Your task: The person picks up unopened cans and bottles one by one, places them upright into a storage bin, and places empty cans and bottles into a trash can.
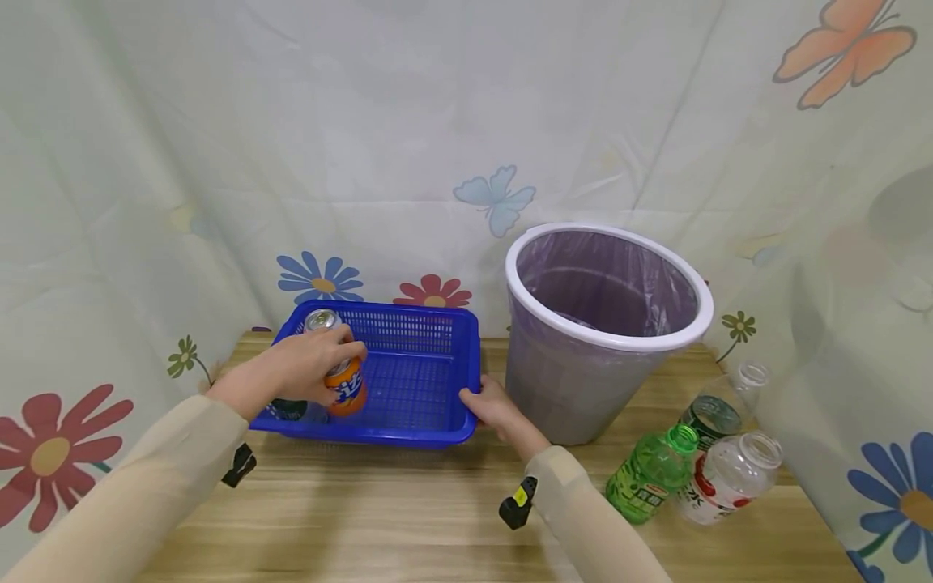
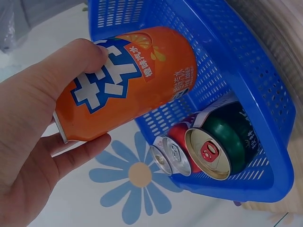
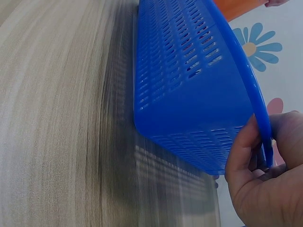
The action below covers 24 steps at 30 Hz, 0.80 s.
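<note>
My left hand (image 1: 309, 366) grips an orange soda can (image 2: 137, 85) around its upper part, holding it tilted over the left half of a blue plastic basket (image 1: 408, 437). Inside the basket, beside that can, a dark green can (image 2: 232, 135) with a red tab lies next to a red can (image 2: 181, 135) and one more silver-topped can (image 2: 160, 160). At the basket's right end, my right hand (image 3: 265, 175) pinches the rim between thumb and curled fingers. The orange can's lower end is partly hidden by the basket's contents and hand in the head view.
A grey bin (image 1: 561, 389) with a white rim and a liner bag stands right of the basket. Near the table's right edge are a green bottle (image 1: 652, 478), a clear bottle with a red-marked label (image 1: 729, 478) and a clear bottle with a dark label (image 1: 717, 413). A patterned curtain (image 1: 408, 121) hangs behind.
</note>
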Motion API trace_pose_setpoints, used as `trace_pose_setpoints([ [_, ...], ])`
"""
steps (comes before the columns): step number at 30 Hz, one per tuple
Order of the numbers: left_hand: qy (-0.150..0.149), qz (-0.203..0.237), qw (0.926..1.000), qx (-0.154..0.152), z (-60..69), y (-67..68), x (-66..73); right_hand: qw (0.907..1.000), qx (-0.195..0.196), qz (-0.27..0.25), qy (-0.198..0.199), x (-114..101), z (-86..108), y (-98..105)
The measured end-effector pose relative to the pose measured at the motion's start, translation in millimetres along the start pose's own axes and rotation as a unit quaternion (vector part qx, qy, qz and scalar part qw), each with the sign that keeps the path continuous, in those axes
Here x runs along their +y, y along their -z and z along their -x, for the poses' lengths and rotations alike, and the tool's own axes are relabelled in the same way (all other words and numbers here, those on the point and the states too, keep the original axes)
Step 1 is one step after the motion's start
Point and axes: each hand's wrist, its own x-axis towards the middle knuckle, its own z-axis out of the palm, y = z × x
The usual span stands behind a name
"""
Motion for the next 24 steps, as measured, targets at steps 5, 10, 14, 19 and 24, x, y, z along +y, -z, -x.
trace_pose_setpoints([
  [5,0.001,0.004,1.0000,0.002,-7.3,-3.8,-4.2,1.0000,0.005,0.000,-0.005,2.0,-2.0,-1.1],
  [10,0.009,0.011,0.9999,-0.001,-13.4,-7.0,-7.7,0.9999,0.003,-0.001,-0.012,9.8,-9.3,-1.2],
  [14,0.015,0.014,0.9998,-0.006,-17.4,-9.1,-9.6,0.9999,0.001,0.004,-0.011,10.9,-9.7,-1.0],
  [19,0.019,0.019,0.9995,-0.017,-21.7,-12.1,-10.7,1.0000,0.003,0.006,-0.007,11.4,-11.0,-1.0],
  [24,0.023,0.023,0.9992,-0.021,-26.0,-15.9,-11.6,0.9999,0.002,0.008,-0.007,10.8,-10.4,-1.0],
])
